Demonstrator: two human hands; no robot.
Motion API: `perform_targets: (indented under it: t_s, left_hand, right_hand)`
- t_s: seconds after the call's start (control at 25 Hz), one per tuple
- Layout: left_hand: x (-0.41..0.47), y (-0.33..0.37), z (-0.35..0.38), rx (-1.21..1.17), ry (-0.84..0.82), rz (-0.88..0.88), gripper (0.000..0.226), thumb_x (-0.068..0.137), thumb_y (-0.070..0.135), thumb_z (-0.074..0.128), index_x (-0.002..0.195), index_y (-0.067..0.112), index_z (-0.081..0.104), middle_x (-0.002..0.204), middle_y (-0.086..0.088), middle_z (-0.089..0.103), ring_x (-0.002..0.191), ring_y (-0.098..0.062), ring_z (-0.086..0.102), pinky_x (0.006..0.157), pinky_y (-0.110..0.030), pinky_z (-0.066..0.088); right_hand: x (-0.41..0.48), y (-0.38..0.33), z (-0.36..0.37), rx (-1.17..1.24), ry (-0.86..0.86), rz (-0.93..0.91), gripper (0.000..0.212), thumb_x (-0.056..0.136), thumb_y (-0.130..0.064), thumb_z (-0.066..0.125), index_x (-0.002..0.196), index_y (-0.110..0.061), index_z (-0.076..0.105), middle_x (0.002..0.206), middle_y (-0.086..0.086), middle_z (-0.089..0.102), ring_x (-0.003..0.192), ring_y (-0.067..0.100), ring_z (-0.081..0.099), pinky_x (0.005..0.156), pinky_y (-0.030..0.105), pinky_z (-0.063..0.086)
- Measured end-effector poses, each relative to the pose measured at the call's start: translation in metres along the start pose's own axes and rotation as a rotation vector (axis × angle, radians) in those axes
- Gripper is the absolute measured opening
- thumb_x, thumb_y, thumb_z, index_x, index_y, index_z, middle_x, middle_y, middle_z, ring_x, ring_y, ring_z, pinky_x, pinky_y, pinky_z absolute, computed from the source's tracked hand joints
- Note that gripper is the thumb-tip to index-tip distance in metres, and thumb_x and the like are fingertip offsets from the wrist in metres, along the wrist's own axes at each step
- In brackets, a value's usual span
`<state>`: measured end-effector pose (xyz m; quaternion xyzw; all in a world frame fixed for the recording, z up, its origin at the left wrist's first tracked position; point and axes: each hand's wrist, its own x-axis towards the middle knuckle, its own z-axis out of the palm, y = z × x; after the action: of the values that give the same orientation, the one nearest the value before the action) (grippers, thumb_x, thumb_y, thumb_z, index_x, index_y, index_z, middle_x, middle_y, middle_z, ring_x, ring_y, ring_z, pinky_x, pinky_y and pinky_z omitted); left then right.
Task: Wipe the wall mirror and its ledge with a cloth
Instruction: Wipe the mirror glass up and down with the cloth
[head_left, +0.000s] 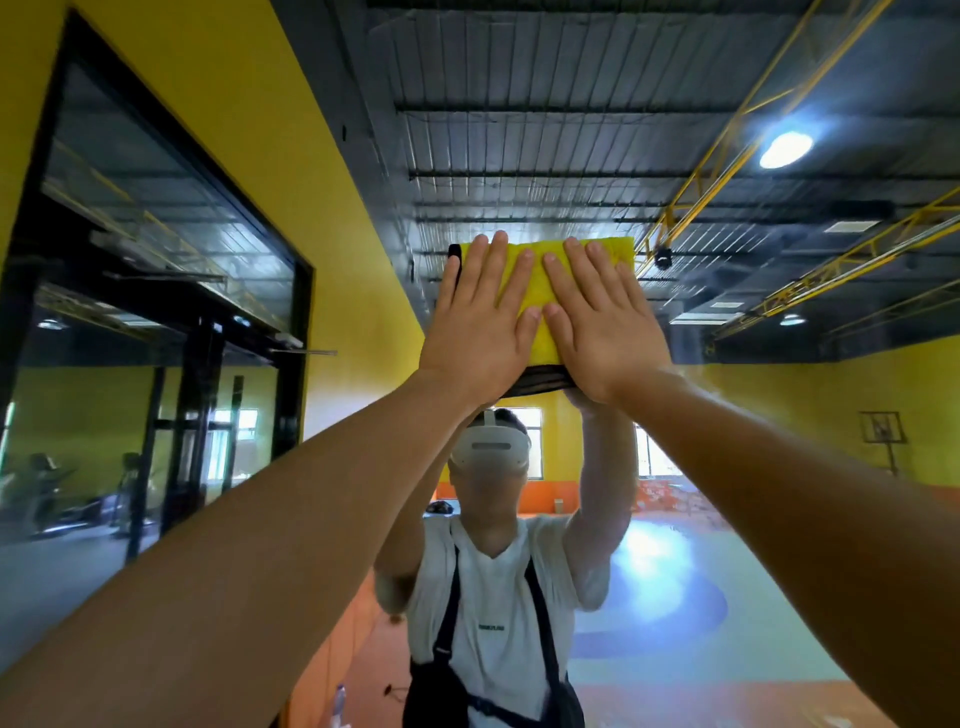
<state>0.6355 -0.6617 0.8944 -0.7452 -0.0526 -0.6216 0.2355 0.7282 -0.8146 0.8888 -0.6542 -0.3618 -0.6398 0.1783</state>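
A person stands facing a large wall mirror with both arms raised. A yellow cloth is spread flat against the glass, high up, above the head in the person's reflection. The left hand and the right hand lie side by side on the cloth, palms pressed to it, fingers straight and pointing up, gripping nothing. The cloth looks a little wider than it is tall, so its long side runs level from left to right. A dark band edges its bottom, and a black tab shows at its upper left corner. The only writing in view is a short line of dark print on the chest of the reflected white T-shirt, too small to read. The reflection also shows a white headset over the eyes and black straps crossing the shirt. To the left is a yellow wall with a black-framed glass panel. Overhead, a dark ribbed ceiling carries yellow trusses and a bright round lamp.
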Motion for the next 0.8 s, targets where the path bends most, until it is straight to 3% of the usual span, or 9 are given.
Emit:
perform_targets:
  t_s: [0.28, 0.8]
  left_hand:
    - [-0.082, 0.028, 0.011, -0.051, 0.04, 0.057, 0.064, 0.105, 0.042, 0.028, 0.162, 0.015, 0.025, 0.171, -0.014, 0.013, 0.159, -0.031, 0.008, 0.126, -0.054, 0.014]
    - [-0.331, 0.103, 0.024, -0.043, -0.099, 0.055, 0.065, 0.109, 0.047, 0.031, 0.163, 0.013, 0.02, 0.17, -0.018, 0.01, 0.158, -0.035, 0.008, 0.127, -0.054, 0.014]
  right_hand:
    - [-0.092, -0.012, 0.015, -0.008, 0.106, -0.037, 0.057, 0.108, -0.039, 0.03, 0.16, -0.018, 0.031, 0.168, 0.009, 0.022, 0.157, 0.028, 0.015, 0.127, 0.047, 0.012]
    - [-0.339, -0.073, 0.028, 0.02, -0.033, -0.072, 0.059, 0.109, -0.041, 0.043, 0.159, -0.013, 0.031, 0.167, 0.016, 0.022, 0.156, 0.035, 0.016, 0.124, 0.055, 0.022]
